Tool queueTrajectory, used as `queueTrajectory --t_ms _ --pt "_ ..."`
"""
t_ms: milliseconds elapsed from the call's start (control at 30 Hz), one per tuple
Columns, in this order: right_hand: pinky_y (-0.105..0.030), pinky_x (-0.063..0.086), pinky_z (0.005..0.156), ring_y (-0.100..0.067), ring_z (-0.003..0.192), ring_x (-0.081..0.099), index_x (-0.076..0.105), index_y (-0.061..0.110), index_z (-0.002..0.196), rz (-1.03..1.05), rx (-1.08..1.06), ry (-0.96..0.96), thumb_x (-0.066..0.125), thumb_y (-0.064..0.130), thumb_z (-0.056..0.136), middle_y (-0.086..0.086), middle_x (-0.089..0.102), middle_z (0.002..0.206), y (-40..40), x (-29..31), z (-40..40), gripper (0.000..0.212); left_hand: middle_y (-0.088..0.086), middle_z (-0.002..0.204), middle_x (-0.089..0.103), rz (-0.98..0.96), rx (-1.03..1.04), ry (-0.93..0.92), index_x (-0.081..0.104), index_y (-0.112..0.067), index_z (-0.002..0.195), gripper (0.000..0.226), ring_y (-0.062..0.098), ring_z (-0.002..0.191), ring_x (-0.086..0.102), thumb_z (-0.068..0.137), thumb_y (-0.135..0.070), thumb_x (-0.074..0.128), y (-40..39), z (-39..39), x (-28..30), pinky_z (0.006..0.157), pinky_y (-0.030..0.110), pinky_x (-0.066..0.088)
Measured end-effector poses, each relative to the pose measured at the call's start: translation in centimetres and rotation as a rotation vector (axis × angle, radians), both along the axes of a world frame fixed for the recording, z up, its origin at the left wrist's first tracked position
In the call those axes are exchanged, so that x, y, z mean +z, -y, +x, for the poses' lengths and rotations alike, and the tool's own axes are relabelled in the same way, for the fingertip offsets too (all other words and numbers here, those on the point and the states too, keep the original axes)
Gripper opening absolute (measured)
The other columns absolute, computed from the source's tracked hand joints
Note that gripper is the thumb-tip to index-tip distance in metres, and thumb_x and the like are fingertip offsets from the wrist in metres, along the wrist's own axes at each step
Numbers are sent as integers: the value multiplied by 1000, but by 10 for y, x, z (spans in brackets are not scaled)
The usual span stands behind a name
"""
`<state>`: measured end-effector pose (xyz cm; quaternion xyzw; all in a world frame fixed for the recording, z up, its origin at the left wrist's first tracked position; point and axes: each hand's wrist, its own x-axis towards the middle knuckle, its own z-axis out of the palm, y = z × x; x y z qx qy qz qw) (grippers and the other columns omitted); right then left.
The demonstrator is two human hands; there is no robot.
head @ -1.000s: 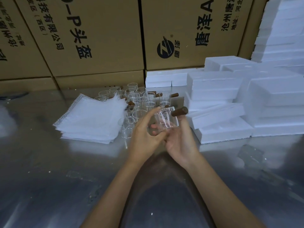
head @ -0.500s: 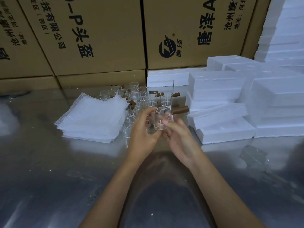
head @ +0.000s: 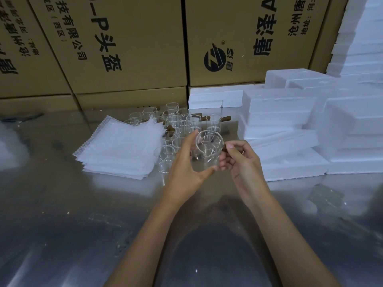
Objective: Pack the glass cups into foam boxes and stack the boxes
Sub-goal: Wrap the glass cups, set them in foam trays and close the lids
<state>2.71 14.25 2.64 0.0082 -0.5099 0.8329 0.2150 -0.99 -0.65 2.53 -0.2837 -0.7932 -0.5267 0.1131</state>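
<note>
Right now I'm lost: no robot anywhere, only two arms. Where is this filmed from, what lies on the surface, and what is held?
No machine here: a person works with bare hands, filmed by a head-worn camera looking down. The left hand grips a clear glass cup round its body; the right hand pinches its brown handle. On the shiny metal table stand more glass cups, beside a stack of white padded bags. White foam boxes are piled at right. Cardboard cartons stand behind.
</note>
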Motion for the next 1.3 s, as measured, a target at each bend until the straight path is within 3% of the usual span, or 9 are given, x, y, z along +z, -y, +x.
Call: queueTrajectory --t_ms 100,233,433,633,800,900,1000,1100,1300 --pt "-24 48 56 -17 61 57 61 6 97 -10 44 -39 53 3 98 -10 64 69 0 1 2 8 -23 136 54 102 78 -8 49 -31 139 70 -11 125 47 80 -15 83 1 -2 2 103 18 43" --pt "-25 50 60 -18 66 60 65 9 98 71 90 -35 61 8 94 -9 67 76 0 1 2 6 -20 135 58 144 120 -79 53 -32 136 70 -2 127 52 79 -1 79 4 -2 4 100 31 49" --pt "-16 49 69 -2 73 62 71 34 93 508 -154 -17 65 16 95 15 70 82 -2 -5 -1 19 -37 129 53 100 171 -36 52 -45 135 72 -7 122 50 77 -13 79 7 -4 4 101 20 45" --pt "-16 42 74 3 76 58 67 26 98 798 -121 88 55 24 101 24 64 76 -2 -7 0 13 -23 125 59 176 127 41 57 -39 137 68 -1 117 53 76 -13 74 9 -1 9 102 40 50" --pt "-24 31 48 -9 48 34 61 11 89 359 92 196 42 26 107 8 40 55 4 -5 2 31 -12 115 67 337 123 121 67 -31 127 39 10 108 62 88 -32 67 17 -4 18 91 27 50" --pt "-22 31 45 -9 47 33 61 10 89 235 107 256 42 28 107 7 40 55 0 -6 0 31 -2 108 70 357 487 3 71 -21 113 22 22 103 62 94 -15 62 42 -27 29 88 37 51" --pt "-22 33 45 -9 46 34 61 14 88 175 104 318 44 32 106 6 41 57 -3 -11 -3 31 7 108 69 117 774 45 69 -12 112 23 31 112 57 91 -14 61 74 -60 36 92 40 46" --pt "-22 33 44 -8 45 35 62 15 87 121 118 333 44 33 106 5 42 57 -5 -13 -5 32 12 118 69 -297 764 240 73 -10 112 28 36 122 51 92 -29 66 92 -84 29 99 40 41" --pt "-22 34 42 -8 43 35 60 14 88 84 131 322 43 32 106 6 43 57 -7 -13 -7 31 13 105 75 -244 762 223 78 -6 90 15 36 109 61 93 -17 69 99 -91 15 86 36 47"
